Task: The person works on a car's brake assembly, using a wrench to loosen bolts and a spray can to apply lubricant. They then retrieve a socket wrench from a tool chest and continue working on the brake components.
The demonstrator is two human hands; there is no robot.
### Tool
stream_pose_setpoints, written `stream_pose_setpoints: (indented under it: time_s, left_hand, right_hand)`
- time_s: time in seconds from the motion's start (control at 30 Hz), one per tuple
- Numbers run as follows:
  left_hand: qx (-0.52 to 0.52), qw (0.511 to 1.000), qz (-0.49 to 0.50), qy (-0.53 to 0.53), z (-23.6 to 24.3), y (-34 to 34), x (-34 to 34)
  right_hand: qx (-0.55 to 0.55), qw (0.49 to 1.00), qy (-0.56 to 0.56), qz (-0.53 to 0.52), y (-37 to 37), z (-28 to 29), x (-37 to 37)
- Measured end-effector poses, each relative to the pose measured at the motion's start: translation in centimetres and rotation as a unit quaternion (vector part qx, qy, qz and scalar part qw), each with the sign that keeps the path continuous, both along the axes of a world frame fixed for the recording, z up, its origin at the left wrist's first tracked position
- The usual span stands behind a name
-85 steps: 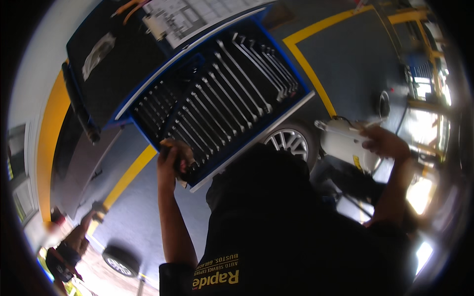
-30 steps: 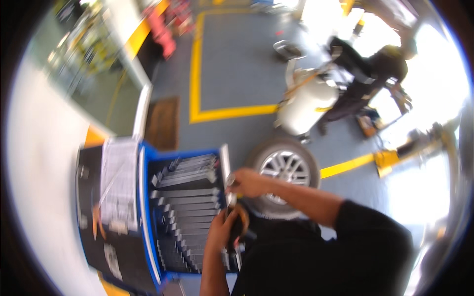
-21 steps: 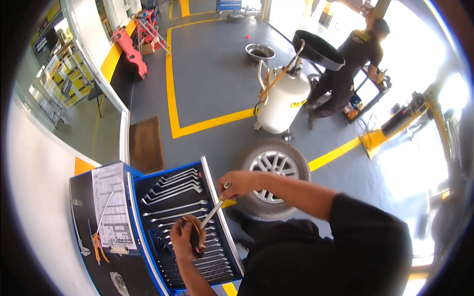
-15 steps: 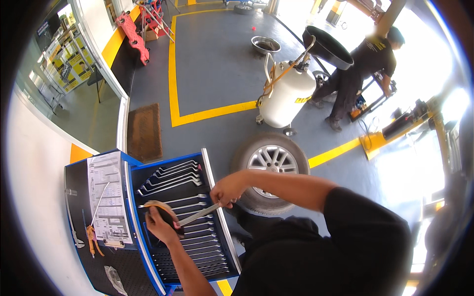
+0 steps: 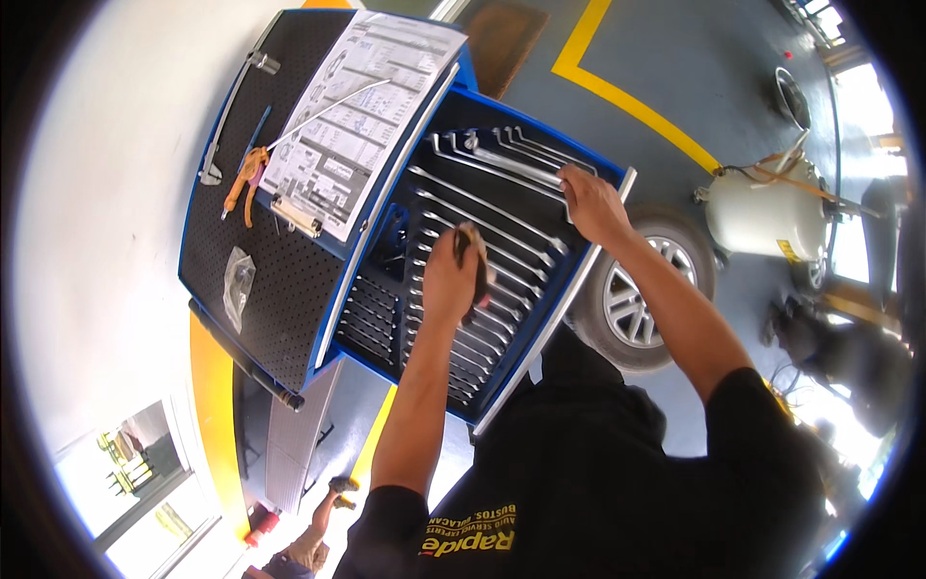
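My right hand point(image 5: 593, 205) grips the end of a long silver wrench point(image 5: 516, 166), held over the far part of the open drawer point(image 5: 540, 325). The wrench's rounded head points left, among offset wrenches lying there. Closed around a dark, rounded object with a tan edge point(image 5: 470, 253) is my left hand point(image 5: 446, 285), above the drawer's middle; the object's kind is unclear. Rows of silver combination wrenches point(image 5: 489, 206) lie beneath and beside both hands, graded from large to small. My left hand and forearm hide part of these rows.
On the blue cabinet's black perforated top point(image 5: 299, 318) lie a clipboard with papers point(image 5: 362, 106), an orange-handled blow gun point(image 5: 253, 174), a caliper point(image 5: 210, 169) and a clear plastic bag point(image 5: 238, 289). A wheel point(image 5: 632, 294) and white tank point(image 5: 762, 207) stand right. Another person point(image 5: 307, 552) is lower left.
My view has turned, bringing the drawer toward the centre. The wrench has moved away from the object in my left hand to the offset wrenches. Both hands keep their hold.
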State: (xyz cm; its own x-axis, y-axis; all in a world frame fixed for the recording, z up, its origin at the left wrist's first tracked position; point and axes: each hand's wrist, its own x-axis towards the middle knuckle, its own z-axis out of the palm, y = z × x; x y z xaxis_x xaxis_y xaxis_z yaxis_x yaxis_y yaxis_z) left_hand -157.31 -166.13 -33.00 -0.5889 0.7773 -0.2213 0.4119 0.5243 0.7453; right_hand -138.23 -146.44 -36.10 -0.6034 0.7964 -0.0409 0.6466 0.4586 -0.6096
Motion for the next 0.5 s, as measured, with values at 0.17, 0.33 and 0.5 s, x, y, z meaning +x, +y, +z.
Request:
stream_pose_setpoints:
  time_s: [0.17, 0.33, 0.5]
  left_hand:
    - [0.045, 0.990, -0.100, 0.084, -0.8, 6.5, -1.7]
    - [-0.103, 0.967, -0.183, 0.145, -2.2, 12.2, -2.8]
    - [-0.114, 0.933, -0.223, 0.259, -5.3, 13.8, -3.4]
  right_hand:
    - [0.048, 0.995, -0.084, 0.008, 1.1, -1.4, -0.6]
    - [0.089, 0.985, -0.135, 0.060, 1.9, -2.1, -0.2]
    - [0.080, 0.982, -0.142, 0.094, 3.6, -3.0, -1.9]
